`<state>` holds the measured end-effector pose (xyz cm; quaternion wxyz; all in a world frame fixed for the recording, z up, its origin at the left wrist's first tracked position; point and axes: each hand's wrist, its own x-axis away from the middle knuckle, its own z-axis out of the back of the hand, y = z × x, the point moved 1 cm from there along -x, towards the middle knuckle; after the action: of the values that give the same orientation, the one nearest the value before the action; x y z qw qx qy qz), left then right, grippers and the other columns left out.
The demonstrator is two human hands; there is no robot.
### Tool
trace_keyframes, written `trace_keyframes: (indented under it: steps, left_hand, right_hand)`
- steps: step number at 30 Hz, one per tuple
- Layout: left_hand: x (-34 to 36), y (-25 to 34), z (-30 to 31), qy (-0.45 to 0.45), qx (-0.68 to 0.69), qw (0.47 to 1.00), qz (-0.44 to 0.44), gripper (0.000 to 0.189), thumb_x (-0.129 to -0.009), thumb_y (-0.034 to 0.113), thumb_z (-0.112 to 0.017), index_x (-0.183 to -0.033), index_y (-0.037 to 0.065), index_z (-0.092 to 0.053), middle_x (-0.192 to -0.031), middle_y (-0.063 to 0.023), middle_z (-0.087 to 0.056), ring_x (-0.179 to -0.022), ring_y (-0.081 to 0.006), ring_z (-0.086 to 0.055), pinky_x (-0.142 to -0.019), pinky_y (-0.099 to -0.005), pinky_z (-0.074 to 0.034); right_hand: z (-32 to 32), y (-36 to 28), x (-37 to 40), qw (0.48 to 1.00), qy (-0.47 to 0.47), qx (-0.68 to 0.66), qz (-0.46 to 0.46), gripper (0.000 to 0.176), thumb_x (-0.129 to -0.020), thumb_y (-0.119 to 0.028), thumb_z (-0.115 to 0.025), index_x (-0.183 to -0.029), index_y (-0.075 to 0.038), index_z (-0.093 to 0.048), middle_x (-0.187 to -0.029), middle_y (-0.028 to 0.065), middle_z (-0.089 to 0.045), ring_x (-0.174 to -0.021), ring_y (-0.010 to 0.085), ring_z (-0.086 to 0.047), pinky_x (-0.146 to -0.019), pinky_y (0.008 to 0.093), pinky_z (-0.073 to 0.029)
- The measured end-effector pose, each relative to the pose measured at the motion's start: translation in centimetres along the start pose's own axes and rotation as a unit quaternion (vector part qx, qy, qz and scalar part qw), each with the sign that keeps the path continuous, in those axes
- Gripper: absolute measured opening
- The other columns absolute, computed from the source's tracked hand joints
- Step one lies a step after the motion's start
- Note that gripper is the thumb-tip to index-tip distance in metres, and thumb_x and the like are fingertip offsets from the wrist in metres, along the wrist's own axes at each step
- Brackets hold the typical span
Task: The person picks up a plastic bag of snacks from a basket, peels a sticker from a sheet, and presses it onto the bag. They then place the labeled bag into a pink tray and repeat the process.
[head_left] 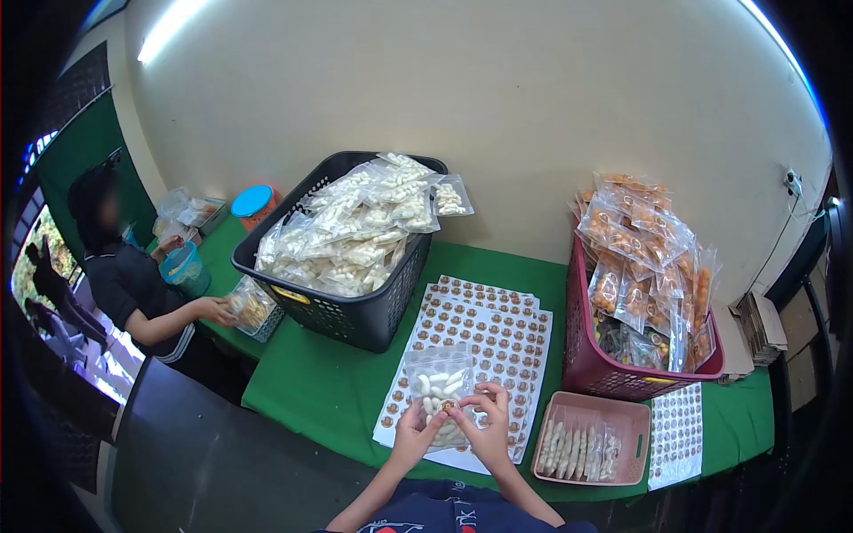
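A clear bag of white pieces (pixel 441 373) lies over the sticker sheets (pixel 506 330), in front of me. My left hand (pixel 415 439) is closed on the bag's lower left side, its thumb near a small round brown sticker (pixel 449 406). My right hand (pixel 487 430) has its thumb and finger at that sticker, on the front of the bag. The sheets carry rows of the same round brown stickers.
A black basket (pixel 355 320) heaped with white-filled bags stands left; a maroon basket (pixel 586 369) of orange-filled bags stands right. A pink tray (pixel 633 417) holds small bags beside another sticker sheet (pixel 675 435). At far left, a person (pixel 133 284) handles a bag near tubs.
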<state>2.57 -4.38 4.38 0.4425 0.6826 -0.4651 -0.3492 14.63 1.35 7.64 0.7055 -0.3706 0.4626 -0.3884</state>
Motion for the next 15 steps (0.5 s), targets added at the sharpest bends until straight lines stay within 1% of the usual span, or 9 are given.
trace_keyframes:
  steps: [3, 4, 5, 6, 9, 10, 13, 15]
  left_hand:
    - [0.2, 0.2, 0.2, 0.006, -0.040, 0.999, 0.007, 0.033, -0.087, 0.018, -0.051, -0.111, -0.003, -0.044, -0.100, -0.0082, -0.056, -0.090, -0.0104, -0.055, -0.076, -0.0234, -0.046]
    - [0.1, -0.3, 0.8, 0.014, -0.033, 0.998, 0.060, 0.033, -0.088, 0.021, -0.050, -0.110, -0.003, -0.045, -0.099, -0.0077, -0.057, -0.089, -0.0098, -0.055, -0.075, -0.0230, -0.046]
    - [-0.3, -1.2, 1.9, 0.022, -0.026, 0.993, 0.112, 0.034, -0.089, 0.025, -0.048, -0.109, -0.003, -0.047, -0.098, -0.0072, -0.057, -0.088, -0.0092, -0.055, -0.074, -0.0226, -0.046]
    - [-0.5, -1.7, 2.8, 0.030, -0.018, 0.986, 0.164, 0.036, -0.089, 0.028, -0.047, -0.108, -0.002, -0.048, -0.097, -0.0067, -0.057, -0.087, -0.0086, -0.055, -0.073, -0.0222, -0.046]
    - [-0.9, -1.4, 4.1, 0.042, 0.016, 0.984, 0.170, 0.039, -0.091, 0.034, -0.042, -0.107, 0.000, -0.051, -0.095, -0.0050, -0.058, -0.084, -0.0070, -0.054, -0.071, -0.0209, -0.045]
    - [-1.0, -0.7, 3.9, 0.044, 0.023, 0.988, 0.146, 0.036, -0.090, 0.032, -0.044, -0.106, 0.000, -0.051, -0.094, -0.0044, -0.058, -0.084, -0.0067, -0.054, -0.073, -0.0204, -0.044]
    - [-1.2, -0.9, 3.6, 0.061, 0.003, 0.995, 0.082, 0.035, -0.091, 0.031, -0.043, -0.104, 0.000, -0.052, -0.092, -0.0036, -0.058, -0.082, -0.0062, -0.053, -0.074, -0.0196, -0.043]
    - [-1.0, -0.5, 2.7, 0.059, -0.022, 0.996, 0.068, 0.034, -0.091, 0.030, -0.043, -0.104, 0.000, -0.052, -0.091, -0.0035, -0.058, -0.082, -0.0060, -0.053, -0.073, -0.0194, -0.043]
  right_hand:
    - [0.2, 0.6, -0.1, 0.998, -0.055, -0.033, -0.007, 0.013, -0.071, -0.010, -0.068, -0.081, -0.004, -0.061, -0.100, 0.0070, -0.043, -0.097, 0.0183, -0.045, -0.077, 0.0290, -0.040]
    - [0.3, 1.0, -0.1, 0.979, -0.110, -0.154, -0.081, 0.013, -0.072, -0.009, -0.067, -0.083, -0.003, -0.061, -0.103, 0.0075, -0.043, -0.099, 0.0189, -0.044, -0.080, 0.0299, -0.039]
    - [0.3, 1.4, -0.1, 0.936, -0.163, -0.271, -0.152, 0.013, -0.074, -0.009, -0.065, -0.085, -0.003, -0.061, -0.107, 0.0080, -0.044, -0.102, 0.0195, -0.044, -0.082, 0.0308, -0.039]
    - [0.4, 1.8, 0.0, 0.872, -0.212, -0.382, -0.221, 0.013, -0.076, -0.009, -0.064, -0.086, -0.002, -0.061, -0.110, 0.0085, -0.044, -0.104, 0.0201, -0.044, -0.084, 0.0318, -0.038]
    - [1.2, 3.0, -0.5, 0.769, -0.216, -0.545, -0.254, 0.011, -0.078, -0.005, -0.060, -0.088, 0.000, -0.060, -0.118, 0.0091, -0.042, -0.109, 0.0186, -0.042, -0.088, 0.0323, -0.037]
    - [1.4, 2.9, -0.9, 0.786, -0.226, -0.521, -0.243, 0.010, -0.078, -0.008, -0.062, -0.086, -0.002, -0.061, -0.123, 0.0103, -0.040, -0.110, 0.0185, -0.041, -0.089, 0.0325, -0.036]
    - [1.2, 2.2, -1.1, 0.886, -0.176, -0.372, -0.214, 0.004, -0.078, -0.007, -0.061, -0.078, -0.003, -0.061, -0.120, 0.0084, -0.041, -0.107, 0.0157, -0.043, -0.084, 0.0287, -0.039]
    - [0.4, 1.8, -0.6, 0.904, -0.144, -0.338, -0.218, 0.005, -0.076, -0.008, -0.063, -0.077, -0.003, -0.061, -0.119, 0.0086, -0.040, -0.106, 0.0155, -0.043, -0.084, 0.0284, -0.039]
